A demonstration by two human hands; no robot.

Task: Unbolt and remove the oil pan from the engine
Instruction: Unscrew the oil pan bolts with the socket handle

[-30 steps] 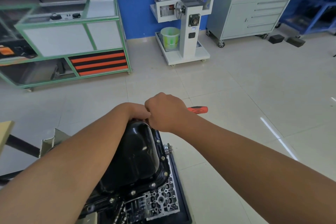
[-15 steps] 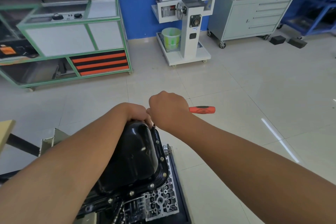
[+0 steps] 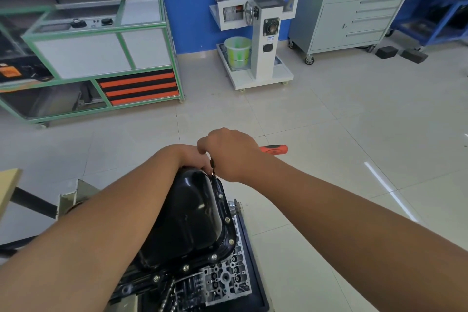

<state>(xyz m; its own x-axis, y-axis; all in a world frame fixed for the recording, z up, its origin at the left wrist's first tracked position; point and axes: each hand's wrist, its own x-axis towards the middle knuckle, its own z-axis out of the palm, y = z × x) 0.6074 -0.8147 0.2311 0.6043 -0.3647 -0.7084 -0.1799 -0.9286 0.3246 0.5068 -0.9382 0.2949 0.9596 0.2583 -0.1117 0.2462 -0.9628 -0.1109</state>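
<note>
Both hands at the pan's far edge.
My right hand gripped the ratchet; my left hand curled over the pan, which sat bolted on the engine.

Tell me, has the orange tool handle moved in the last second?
Yes. The orange tool handle has swung slightly rightward, farther from the oil pan.
</note>
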